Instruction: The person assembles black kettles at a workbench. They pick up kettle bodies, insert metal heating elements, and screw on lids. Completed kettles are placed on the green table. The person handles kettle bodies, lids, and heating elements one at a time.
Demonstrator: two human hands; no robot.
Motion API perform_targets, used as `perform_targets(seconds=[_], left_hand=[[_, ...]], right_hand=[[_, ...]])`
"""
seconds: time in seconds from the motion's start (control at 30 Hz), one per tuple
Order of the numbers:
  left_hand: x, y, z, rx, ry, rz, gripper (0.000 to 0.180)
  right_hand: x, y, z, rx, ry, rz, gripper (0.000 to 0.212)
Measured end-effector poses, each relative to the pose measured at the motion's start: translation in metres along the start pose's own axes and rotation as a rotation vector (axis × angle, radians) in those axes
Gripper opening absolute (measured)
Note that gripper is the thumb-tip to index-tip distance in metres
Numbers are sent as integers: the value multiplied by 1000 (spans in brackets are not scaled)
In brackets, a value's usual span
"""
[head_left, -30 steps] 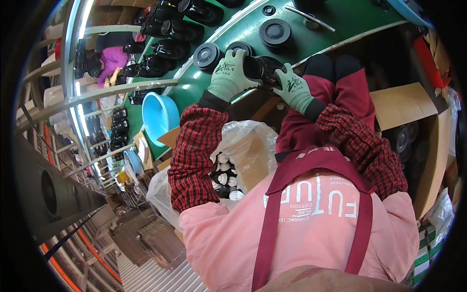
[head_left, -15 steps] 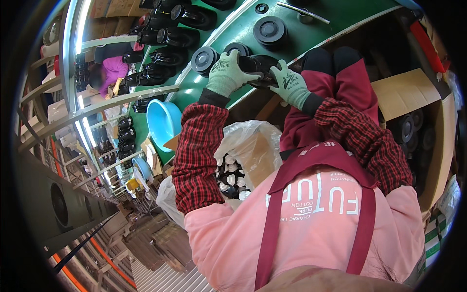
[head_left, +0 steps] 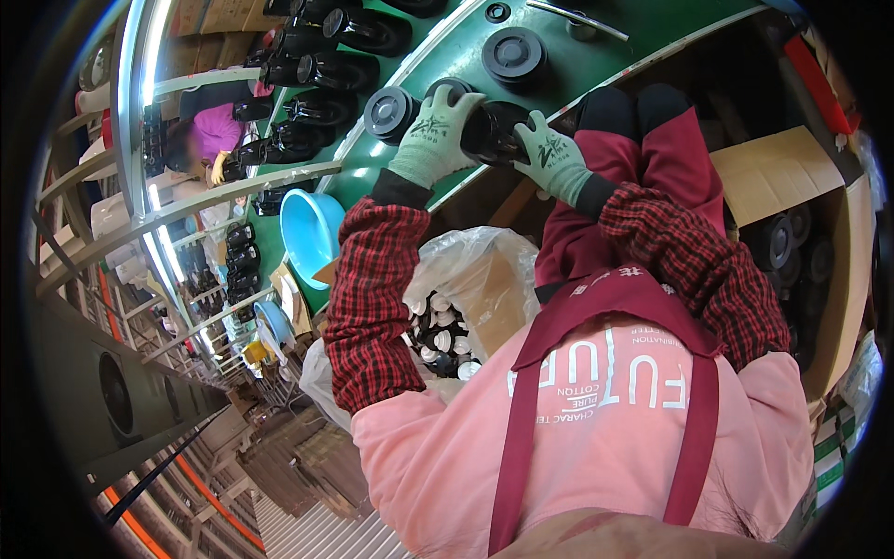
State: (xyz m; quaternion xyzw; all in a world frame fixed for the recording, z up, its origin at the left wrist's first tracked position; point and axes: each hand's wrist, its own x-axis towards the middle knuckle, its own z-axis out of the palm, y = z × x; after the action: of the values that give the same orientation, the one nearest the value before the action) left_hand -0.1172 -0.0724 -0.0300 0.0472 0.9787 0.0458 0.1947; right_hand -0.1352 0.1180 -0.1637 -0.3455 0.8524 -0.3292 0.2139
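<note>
Glossy black part (head_left: pixel 497 129) | left hand (head_left: pixel 434 142) and right hand (head_left: pixel 556 164) are gripping opposite ends | part is being held at green bench (head_left: pixel 582 70), near edge | control is probably calling for even two-sided pressure, left hand avoiding black disc (head_left: pixel 451 87) beyond

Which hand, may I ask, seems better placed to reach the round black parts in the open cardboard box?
Probably the right hand: the cardboard box holding round black parts is to the person's right, and the left hand is farther off. Both hold a black piece.
</note>
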Motion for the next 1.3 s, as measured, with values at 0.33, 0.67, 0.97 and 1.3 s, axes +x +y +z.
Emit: perform_targets(seconds=[0.33, 0.67, 0.97, 1.3], left_hand=[[-1, -5, -31, -928, 17, 116, 83], [-5, 11, 17, 46, 73, -204, 81], [-35, 37, -17, 135, 85, 581, 72], [-10, -26, 44, -308, 961, 141, 59]], right_hand=[[-2, 1, -2, -9, -11, 2, 57], [3, 3, 2, 6, 14, -78, 51], [45, 27, -125, -106, -504, -689, 43], [298, 33, -178, 485, 209, -90, 45]])
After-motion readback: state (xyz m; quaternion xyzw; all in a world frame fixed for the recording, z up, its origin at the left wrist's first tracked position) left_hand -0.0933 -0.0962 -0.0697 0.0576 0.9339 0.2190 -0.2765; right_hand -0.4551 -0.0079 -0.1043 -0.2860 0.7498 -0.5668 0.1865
